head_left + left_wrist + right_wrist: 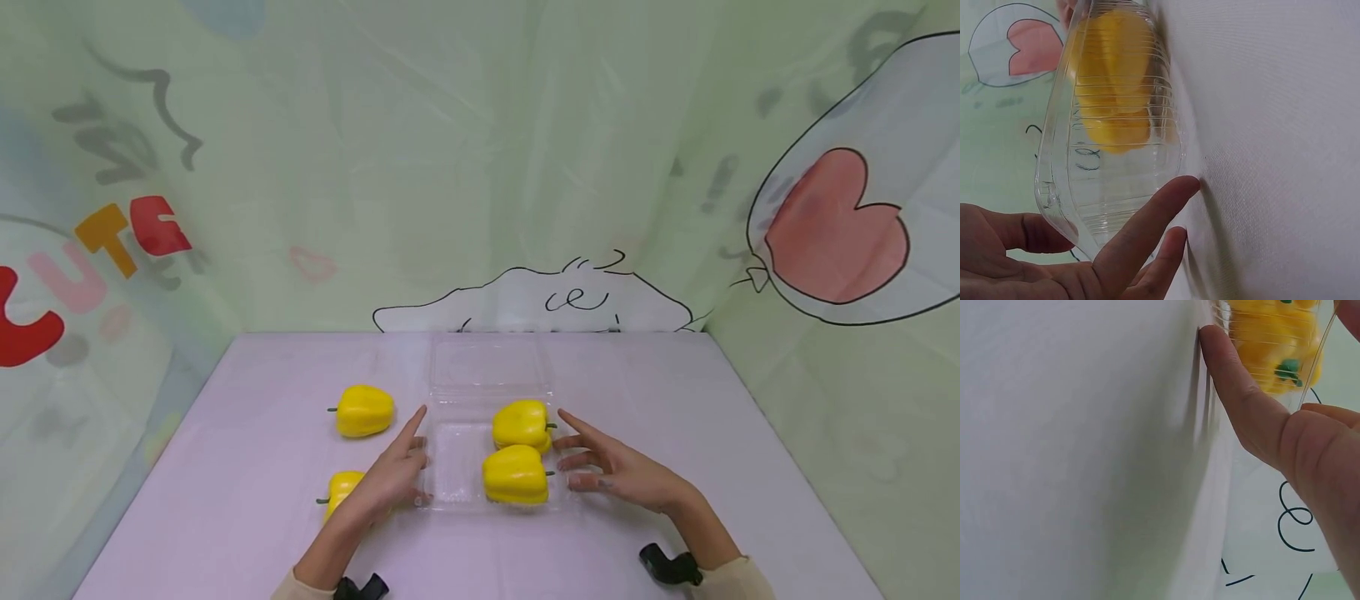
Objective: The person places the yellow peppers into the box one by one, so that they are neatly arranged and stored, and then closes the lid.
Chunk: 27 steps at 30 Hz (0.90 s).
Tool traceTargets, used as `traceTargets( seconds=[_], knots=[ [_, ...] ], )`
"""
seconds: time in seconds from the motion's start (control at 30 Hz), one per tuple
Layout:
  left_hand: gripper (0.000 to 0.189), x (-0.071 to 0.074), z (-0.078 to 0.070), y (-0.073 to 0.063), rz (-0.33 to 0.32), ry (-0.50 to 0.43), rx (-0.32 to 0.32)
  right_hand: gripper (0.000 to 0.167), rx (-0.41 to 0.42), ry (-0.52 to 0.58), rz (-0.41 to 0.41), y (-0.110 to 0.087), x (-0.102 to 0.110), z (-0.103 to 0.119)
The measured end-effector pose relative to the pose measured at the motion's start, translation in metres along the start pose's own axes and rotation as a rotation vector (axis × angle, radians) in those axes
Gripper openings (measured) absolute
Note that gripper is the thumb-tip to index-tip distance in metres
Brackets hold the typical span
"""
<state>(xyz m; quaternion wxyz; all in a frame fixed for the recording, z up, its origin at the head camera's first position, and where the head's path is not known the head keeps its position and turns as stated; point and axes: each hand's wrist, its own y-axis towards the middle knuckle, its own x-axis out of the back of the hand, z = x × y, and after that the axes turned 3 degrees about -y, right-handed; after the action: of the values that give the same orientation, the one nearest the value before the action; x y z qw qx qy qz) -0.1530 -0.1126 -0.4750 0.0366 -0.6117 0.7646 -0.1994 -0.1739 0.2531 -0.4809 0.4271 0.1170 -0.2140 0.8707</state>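
Note:
A clear plastic clamshell box [459, 467] lies unfolded on the table, its lid [487, 367] laid back toward the far edge. Two yellow bell peppers [521, 423] [515, 475] sit in the box's right half, stems to the right. At its left side is my left hand [397, 475], forefinger extended, fingers against the wall and thumb by the rim [1054, 206]. My right hand [618, 471] is at the opposite side, its fingers spread and a fingertip low against the ribbed wall in the right wrist view. Neither hand grips a pepper.
Left of the box lies another yellow bell pepper [364, 411]. A nearer one [343, 487] is partly hidden behind my left forearm. A pale cloth covers the table [637, 375], and printed curtains [450, 167] stand behind it and along both sides.

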Motion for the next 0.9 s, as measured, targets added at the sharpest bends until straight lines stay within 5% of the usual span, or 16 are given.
traceTargets(
  seconds=[0.9],
  knots=[
    [0.074, -0.001, -0.0012, -0.0037, -0.002, 0.021, -0.008, 0.099, -0.008, 0.019, -0.002, 0.0001, -0.001, 0.0031]
  ],
)
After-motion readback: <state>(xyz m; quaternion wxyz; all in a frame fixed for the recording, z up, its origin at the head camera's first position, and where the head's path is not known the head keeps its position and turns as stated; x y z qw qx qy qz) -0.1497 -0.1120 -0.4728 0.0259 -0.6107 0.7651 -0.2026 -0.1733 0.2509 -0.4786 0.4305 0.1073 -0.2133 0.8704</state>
